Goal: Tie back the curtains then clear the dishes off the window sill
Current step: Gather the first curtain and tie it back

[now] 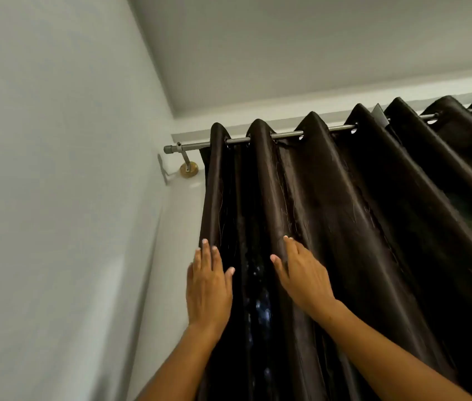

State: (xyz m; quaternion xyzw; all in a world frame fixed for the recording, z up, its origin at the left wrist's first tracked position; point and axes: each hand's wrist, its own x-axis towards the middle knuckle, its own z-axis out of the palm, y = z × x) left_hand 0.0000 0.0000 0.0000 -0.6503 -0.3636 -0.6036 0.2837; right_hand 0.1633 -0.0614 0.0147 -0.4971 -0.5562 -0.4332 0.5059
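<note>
The curtain (330, 215) hangs from a metal rod (286, 135) near the ceiling, threaded through eyelets and falling in deep vertical folds. Its left edge stands just right of the rod bracket (189, 167), with a strip of bare wall (55, 198) between that edge and the room corner. The rod end projects left past the last fold. To the right, the folds run on out of view.

The fabric is dark brown and glossy, with loose threads visible on the folds. A gap between the two leftmost folds shows dark glass with faint light spots.

The left hand (208, 287) lies flat on the leftmost fold at the curtain edge, fingers straight, gripping nothing. The right hand (304, 276) lies flat on the next fold, fingers extended and slightly spread, also gripping nothing. Both forearms reach upward from the lower edge.
</note>
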